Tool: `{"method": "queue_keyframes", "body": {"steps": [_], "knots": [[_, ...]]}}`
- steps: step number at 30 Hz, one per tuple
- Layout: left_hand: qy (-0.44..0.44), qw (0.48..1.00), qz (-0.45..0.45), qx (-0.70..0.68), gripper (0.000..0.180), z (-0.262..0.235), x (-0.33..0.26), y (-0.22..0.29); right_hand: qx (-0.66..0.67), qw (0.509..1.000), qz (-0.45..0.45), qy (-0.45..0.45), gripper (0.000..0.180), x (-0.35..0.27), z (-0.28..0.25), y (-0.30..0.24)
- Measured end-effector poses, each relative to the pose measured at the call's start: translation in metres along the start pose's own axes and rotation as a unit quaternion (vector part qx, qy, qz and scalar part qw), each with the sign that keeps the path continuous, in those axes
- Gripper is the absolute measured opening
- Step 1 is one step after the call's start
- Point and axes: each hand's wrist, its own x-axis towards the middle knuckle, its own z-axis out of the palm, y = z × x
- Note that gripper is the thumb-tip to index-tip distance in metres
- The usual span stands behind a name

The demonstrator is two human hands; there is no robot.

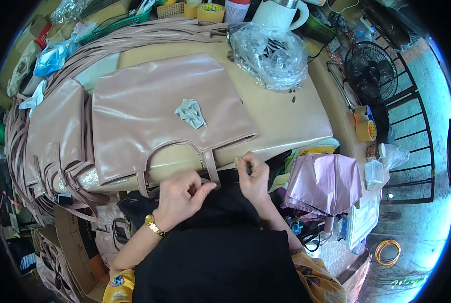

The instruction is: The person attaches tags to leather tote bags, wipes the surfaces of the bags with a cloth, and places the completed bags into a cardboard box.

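A dusty-pink handbag (165, 106) lies flat on the table, its curved opening and buckled strap (210, 166) toward me. A crumpled pale rag (190, 113) rests on the bag. My left hand (182, 198), with a gold watch (155, 225) at the wrist, is closed in front of the bag's near edge, close to the strap. To its right my right hand (252, 177) is closed in a pinch, beside the table's front edge. Whatever either hand holds is hidden or too small to make out. The two hands are apart, above my black apron (220, 262).
More pink bags (59, 131) are stacked at left, with long pink straps (134, 38) behind. A clear plastic bag (271, 58) and a white kettle (280, 14) stand at the back. A folded lilac umbrella (324, 183) and a black fan (371, 70) are at right.
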Motion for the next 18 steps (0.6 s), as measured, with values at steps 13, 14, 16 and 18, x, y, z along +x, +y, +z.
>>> {"method": "queue_keyframes", "body": {"steps": [13,14,16,18], "knots": [[0.078,0.982,0.165,0.040,0.021,0.037,0.092,-0.023,0.041,0.990,0.128,0.044,0.013,0.034,0.000,0.013],[0.081,0.982,0.164,0.045,0.020,0.037,0.092,-0.023,0.035,0.990,0.132,0.045,0.013,0.034,-0.001,0.012],[0.083,0.981,0.166,0.048,0.021,0.038,0.092,-0.022,0.022,0.989,0.137,0.045,0.013,0.036,-0.004,0.005],[0.082,0.982,0.165,0.050,0.022,0.038,0.092,-0.023,0.028,0.988,0.144,0.046,0.014,0.037,-0.001,0.001]]}}
